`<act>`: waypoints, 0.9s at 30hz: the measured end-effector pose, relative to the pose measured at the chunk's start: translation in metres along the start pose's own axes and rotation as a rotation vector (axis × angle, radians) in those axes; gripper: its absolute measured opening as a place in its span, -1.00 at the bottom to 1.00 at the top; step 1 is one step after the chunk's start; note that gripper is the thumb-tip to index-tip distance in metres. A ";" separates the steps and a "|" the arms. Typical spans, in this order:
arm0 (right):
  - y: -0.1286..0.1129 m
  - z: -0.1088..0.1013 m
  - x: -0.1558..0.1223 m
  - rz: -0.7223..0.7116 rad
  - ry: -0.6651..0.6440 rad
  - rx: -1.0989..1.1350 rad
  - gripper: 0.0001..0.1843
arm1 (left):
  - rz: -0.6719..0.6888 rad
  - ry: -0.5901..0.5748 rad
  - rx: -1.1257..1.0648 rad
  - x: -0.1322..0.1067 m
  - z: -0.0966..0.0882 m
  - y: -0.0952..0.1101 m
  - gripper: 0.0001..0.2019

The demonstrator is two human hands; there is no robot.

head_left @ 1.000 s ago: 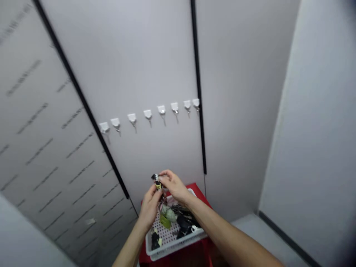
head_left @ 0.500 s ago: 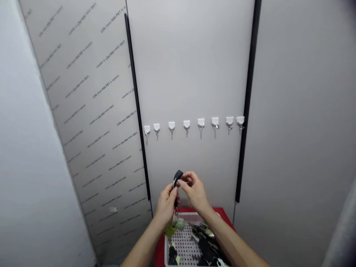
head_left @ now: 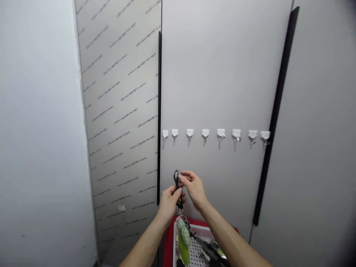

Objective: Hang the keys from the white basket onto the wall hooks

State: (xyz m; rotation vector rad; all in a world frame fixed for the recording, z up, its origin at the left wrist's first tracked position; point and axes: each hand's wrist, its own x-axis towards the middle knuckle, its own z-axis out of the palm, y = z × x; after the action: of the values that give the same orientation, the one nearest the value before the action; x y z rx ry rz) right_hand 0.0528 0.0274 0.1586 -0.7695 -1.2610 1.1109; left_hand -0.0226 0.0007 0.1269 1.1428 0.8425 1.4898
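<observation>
My left hand [head_left: 169, 202] is closed around the lower part of a black keychain strap [head_left: 176, 179], whose narrow loop stands upright above the fingers. At the loop's right edge, my right hand [head_left: 194, 188] has its thumb and bent index finger in a loose pinch, seemingly touching the strap. Below the left hand hang a metal ring [head_left: 181, 213] and a pale green, wrinkled pendant [head_left: 183, 230]. A yellow-green piece [head_left: 183, 251] dangles under that, over a white plastic basket [head_left: 200, 231].
Several white adhesive hooks [head_left: 205, 134] run in a row across the pale cabinet door [head_left: 217, 74]. Black vertical handle strips [head_left: 159, 118] flank the door. Dark items [head_left: 210, 252] lie in the basket, which stands on a red surface [head_left: 168, 241]. A white wall [head_left: 41, 129] is at left.
My view has turned, so the hooks and door appear farther right. The strap's loop now stands open and upright above my left hand, and the hanging pendants have swung round.
</observation>
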 end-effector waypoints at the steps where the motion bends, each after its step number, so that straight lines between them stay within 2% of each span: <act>1: -0.003 0.003 0.002 -0.007 -0.018 -0.032 -0.76 | 0.007 0.006 0.005 0.001 -0.001 0.004 -0.73; 7: -0.020 0.022 0.013 -0.086 -0.131 -0.104 -0.73 | 0.054 0.062 0.035 0.011 -0.013 0.029 -0.75; 9: -0.023 0.028 0.017 -0.100 -0.153 -0.105 -0.74 | 0.064 0.044 0.048 0.014 -0.018 0.035 -0.75; 13: -0.026 0.034 0.023 -0.040 -0.201 -0.112 -0.75 | 0.056 -0.028 0.043 0.020 -0.027 0.042 -0.76; 17: -0.036 0.040 0.033 -0.115 -0.149 -0.112 -0.74 | 0.090 -0.037 -0.046 0.026 -0.029 0.053 -0.77; 22: -0.054 0.055 0.057 -0.282 -0.044 -0.145 -0.75 | 0.189 0.079 -0.217 0.038 -0.026 0.078 -0.75; 27: -0.064 0.071 0.084 -0.409 0.060 -0.333 -0.77 | 0.251 0.189 -0.324 0.064 -0.024 0.098 -0.77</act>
State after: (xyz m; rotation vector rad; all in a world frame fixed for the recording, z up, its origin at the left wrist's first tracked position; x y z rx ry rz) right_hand -0.0069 0.0774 0.2594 -0.7388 -1.4911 0.5514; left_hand -0.0759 0.0424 0.2250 0.8986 0.5672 1.8863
